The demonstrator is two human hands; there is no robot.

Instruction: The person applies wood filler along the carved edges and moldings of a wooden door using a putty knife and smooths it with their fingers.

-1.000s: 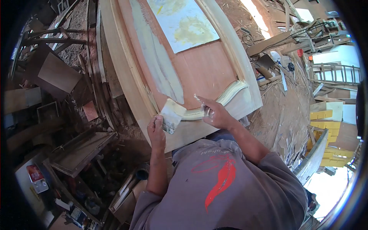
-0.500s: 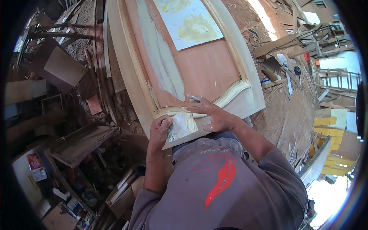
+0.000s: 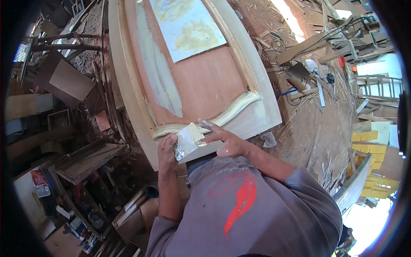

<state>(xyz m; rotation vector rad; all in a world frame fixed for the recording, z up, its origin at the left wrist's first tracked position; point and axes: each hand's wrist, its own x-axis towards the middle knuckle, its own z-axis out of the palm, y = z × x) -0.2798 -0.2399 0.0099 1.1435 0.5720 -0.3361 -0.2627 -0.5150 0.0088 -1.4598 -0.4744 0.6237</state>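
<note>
Pinched in my left hand (image 3: 168,150) is a small flat plate (image 3: 186,143) with pale paste along its far and right edges. My right hand (image 3: 227,140) has its fingers apart, and one fingertip touches the paste at the plate's right side. Pale residue coats another stretched finger. Both hands are over the near end of a wooden panel door (image 3: 252,124), by its curved moulding (image 3: 222,116), which has a cream coating. A white sheet with yellowish smears (image 3: 188,32) lies on the reddish inner panel (image 3: 201,85), beside a long pale streak (image 3: 158,73).
Wood scraps and a cable (image 3: 299,92) litter the dirt floor at the right. Yellow pieces (image 3: 368,156) stand farther right. At the left are a shallow wooden tray (image 3: 87,162), boards and a red-and-white container (image 3: 39,182).
The door has shifted left in view. My right hand has come down to the plate, one finger now at the paste; my left hand still holds the plate, now tilted differently.
</note>
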